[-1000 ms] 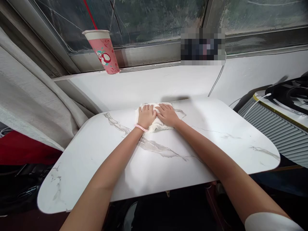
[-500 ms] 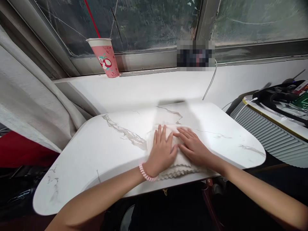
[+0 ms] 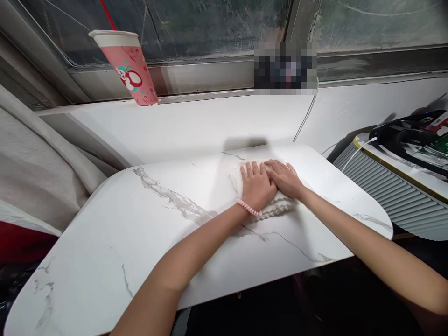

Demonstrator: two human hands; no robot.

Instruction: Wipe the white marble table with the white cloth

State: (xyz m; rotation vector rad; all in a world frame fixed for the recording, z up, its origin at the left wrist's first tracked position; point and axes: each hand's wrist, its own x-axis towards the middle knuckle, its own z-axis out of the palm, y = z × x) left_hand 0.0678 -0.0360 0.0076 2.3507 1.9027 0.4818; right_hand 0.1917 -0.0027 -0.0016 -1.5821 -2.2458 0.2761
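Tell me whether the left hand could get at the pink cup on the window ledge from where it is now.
Probably yes. The left hand lies flat on the white cloth beside the right hand, holding nothing. Only bare marble table and ledge lie between it and the pink cup, though it looks like a long stretch.

Looks like a lived-in home room, prob. a bedroom or sitting corner by a window. Small marble-look table [image 3: 147, 233] is sitting under a white sill w/ a pink paper cup [image 3: 128, 65] standing on it; grimy window glass [image 3: 217, 23] above, grey curtain [image 3: 38, 172] hanging at left. At right, a ribbed grey appliance [image 3: 395, 191] w/ white cable [image 3: 308, 114] trailing.
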